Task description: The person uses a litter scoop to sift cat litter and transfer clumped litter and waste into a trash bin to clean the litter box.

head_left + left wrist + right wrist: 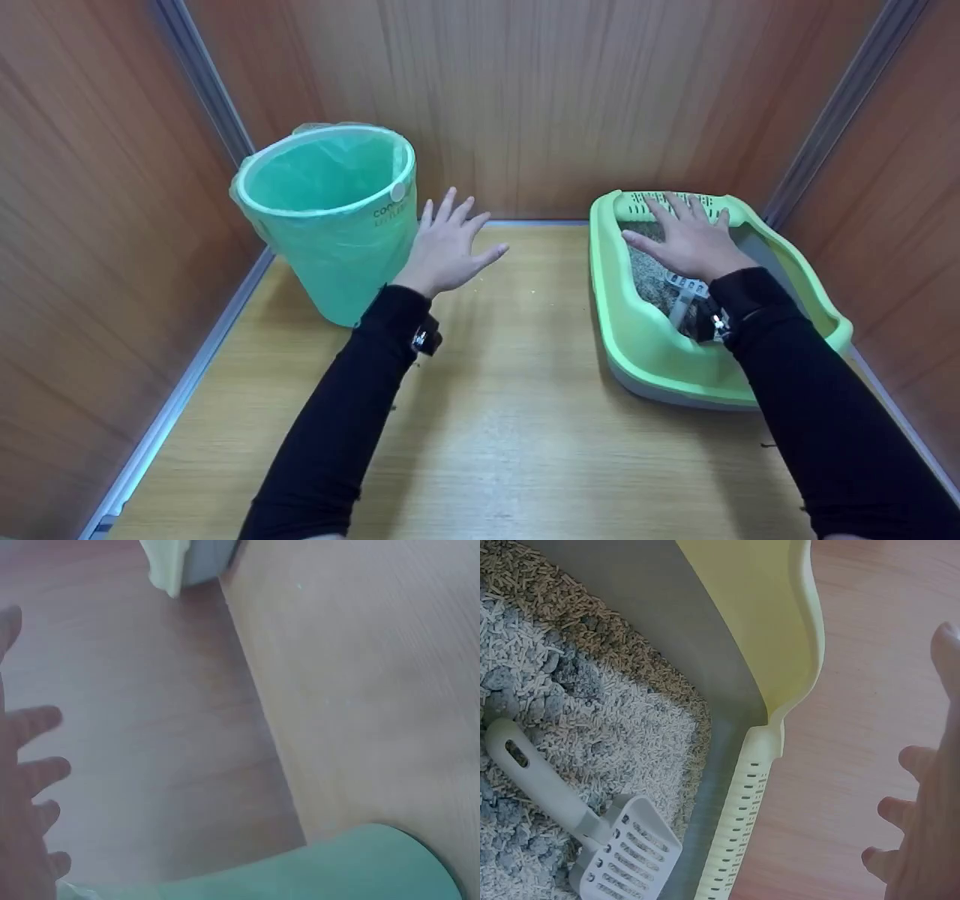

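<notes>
My left hand, fingers spread, hovers just right of a green bin lined with a clear bag. Over the litter box, my right hand is held with its fingers spread and nothing in it. The box has a light green rim and a grey base. Inside it, the right wrist view shows pellet litter with darker clumps. A grey slotted litter scoop lies on that litter, its handle pointing up and left. In the head view the right wrist partly hides the scoop.
Wood-patterned panels with grey edge strips enclose the back and both sides. Small crumbs lie on the light wooden floor between the bin and the box. Each wrist wears a small dark camera.
</notes>
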Motion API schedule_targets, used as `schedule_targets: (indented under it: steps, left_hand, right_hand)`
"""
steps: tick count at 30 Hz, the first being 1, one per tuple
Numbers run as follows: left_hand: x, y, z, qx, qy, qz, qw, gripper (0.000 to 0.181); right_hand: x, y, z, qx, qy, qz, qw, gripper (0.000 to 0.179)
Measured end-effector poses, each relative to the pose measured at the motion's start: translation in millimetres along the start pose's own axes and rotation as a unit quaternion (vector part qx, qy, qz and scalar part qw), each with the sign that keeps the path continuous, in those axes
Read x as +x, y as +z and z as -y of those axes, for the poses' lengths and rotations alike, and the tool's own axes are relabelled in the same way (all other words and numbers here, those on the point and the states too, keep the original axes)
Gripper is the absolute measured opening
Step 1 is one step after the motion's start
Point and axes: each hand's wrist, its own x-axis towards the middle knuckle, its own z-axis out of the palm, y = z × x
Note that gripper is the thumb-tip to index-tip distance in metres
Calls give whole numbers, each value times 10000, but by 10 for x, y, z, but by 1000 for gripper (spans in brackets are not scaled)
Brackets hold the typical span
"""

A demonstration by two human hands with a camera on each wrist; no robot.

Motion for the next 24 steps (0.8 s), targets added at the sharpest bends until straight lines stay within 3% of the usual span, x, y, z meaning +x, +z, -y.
schedule_targets:
  steps: [3,6,8,10,12,16,21,24]
  left_hand:
    - [-116,-86,21,145,413,-988,9941,61]
    - [-214,-220,126,347,867,-2133,9725,44]
    - [-271,-345,234,442,930,-2665,9583,40]
    - [-330,-489,366,552,758,-2922,9518,44]
    - [-393,-625,508,675,419,-2948,9522,51]
    - [-510,-794,807,943,-276,-2615,9602,66]
    - [-645,-775,1139,910,-958,-2240,9656,73]
    - [-701,-708,1264,646,-1170,-2083,9689,70]
  right_hand:
    - [-2,15,14,24,18,59,10000,98]
    - [-1,35,5,-13,50,85,10000,98]
    - [-4,45,0,-41,51,92,9999,98]
    - [1,53,-6,-68,35,101,9999,99]
    - [7,58,-11,-75,11,104,9999,99]
    - [2,56,-11,-56,17,106,9999,98]
    - [-9,45,-10,-13,20,95,10000,97]
    - [-7,40,-22,-28,4,84,10000,97]
